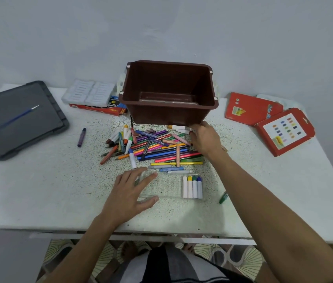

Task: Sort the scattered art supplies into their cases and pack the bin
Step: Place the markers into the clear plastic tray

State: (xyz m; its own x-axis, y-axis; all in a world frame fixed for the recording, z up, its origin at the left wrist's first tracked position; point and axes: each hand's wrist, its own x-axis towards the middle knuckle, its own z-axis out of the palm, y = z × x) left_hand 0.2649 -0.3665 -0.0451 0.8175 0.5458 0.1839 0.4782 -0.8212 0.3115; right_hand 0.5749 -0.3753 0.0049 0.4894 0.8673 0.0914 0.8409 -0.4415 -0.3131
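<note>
1. On the speckled table (49, 180) stands one brown bin (169, 111), with one pile of markers (153, 148) before it, too tangled to count.
2. One clear case (167, 186) lies nearest the person, with four crayons (192, 187) at its right end.
3. Left hand (128, 193) rests on that case's left end, fingers straight and spread.
4. Right hand (204, 137) reaches the pile's far right corner beside the bin's base; whether its fingers grip anything cannot be told.
</note>
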